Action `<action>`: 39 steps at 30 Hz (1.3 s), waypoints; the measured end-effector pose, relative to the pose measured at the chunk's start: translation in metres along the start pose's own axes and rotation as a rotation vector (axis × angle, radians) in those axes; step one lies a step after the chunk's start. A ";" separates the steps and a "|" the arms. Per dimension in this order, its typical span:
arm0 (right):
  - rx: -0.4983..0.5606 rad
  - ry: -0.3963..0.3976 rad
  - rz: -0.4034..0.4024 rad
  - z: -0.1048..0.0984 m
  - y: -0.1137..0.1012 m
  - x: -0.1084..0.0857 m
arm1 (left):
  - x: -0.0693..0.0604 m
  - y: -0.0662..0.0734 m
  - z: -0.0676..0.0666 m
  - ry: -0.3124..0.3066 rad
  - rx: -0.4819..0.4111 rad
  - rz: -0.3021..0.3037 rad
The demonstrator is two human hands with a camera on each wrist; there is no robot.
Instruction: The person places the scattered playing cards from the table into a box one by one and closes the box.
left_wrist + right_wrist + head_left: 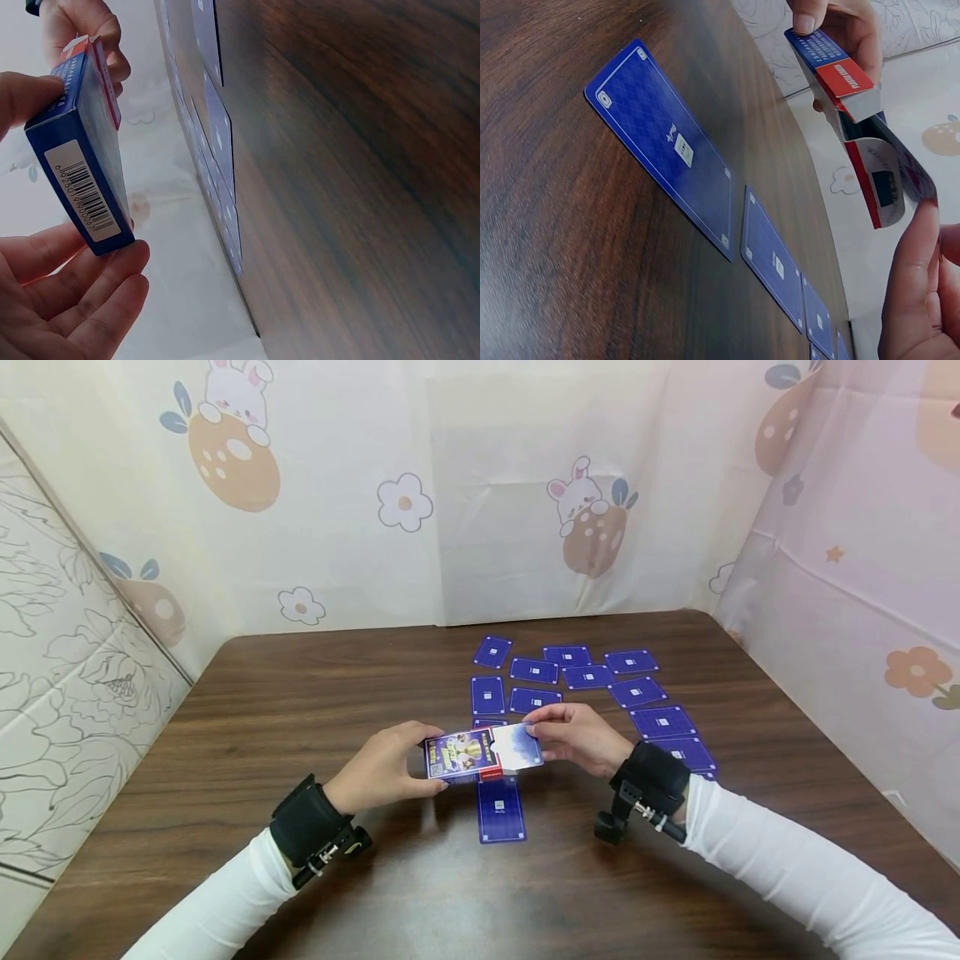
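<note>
Presently my left hand (386, 764) is clamped on the left end of the card box (459, 754), thumb against fingers, just below mid-frame in the head view. My right hand (577, 739) pinches the outer end of a pale-faced card (517, 746) that protrudes from the box's right end. Key relation: box and card share one long axis, running left to right and rising slightly rightward; the open end faces my right hand, which is the nearer to the card. Right wrist view: a red-edged flap (870, 165) stands open beside the card. Box held clear of the tabletop (420, 885). Beyond: a single blue card (501, 812) directly below in frame; more blue cards (487, 695) towards upper centre and right.
</note>
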State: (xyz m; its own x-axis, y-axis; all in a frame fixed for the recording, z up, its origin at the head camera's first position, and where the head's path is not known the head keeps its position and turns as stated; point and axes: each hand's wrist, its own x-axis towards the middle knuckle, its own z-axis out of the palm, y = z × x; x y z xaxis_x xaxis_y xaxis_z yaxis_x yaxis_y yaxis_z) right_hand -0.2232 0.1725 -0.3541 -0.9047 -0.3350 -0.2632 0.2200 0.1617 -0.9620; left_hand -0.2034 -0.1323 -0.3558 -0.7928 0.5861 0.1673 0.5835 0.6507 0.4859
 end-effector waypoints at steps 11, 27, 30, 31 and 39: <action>0.056 -0.024 0.069 0.002 0.004 -0.003 | -0.001 0.002 0.001 -0.006 0.003 -0.004; 0.123 -0.098 0.063 0.003 0.010 -0.007 | -0.001 0.002 0.001 -0.013 0.006 -0.003; 0.105 -0.096 0.041 0.006 0.008 -0.006 | -0.001 0.002 0.002 -0.012 0.010 0.002; 0.097 -0.095 0.036 0.007 0.007 -0.005 | -0.001 0.002 0.002 -0.013 0.009 0.002; 0.022 -0.097 0.003 0.013 0.004 -0.004 | 0.000 0.002 0.004 -0.012 0.005 -0.005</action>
State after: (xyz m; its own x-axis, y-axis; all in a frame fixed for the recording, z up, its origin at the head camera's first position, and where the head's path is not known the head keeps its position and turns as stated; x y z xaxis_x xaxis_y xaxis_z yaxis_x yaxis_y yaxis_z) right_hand -0.2138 0.1623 -0.3574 -0.8646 -0.4234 -0.2705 0.2311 0.1429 -0.9624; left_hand -0.2015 -0.1290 -0.3582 -0.7937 0.5883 0.1546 0.5803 0.6561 0.4825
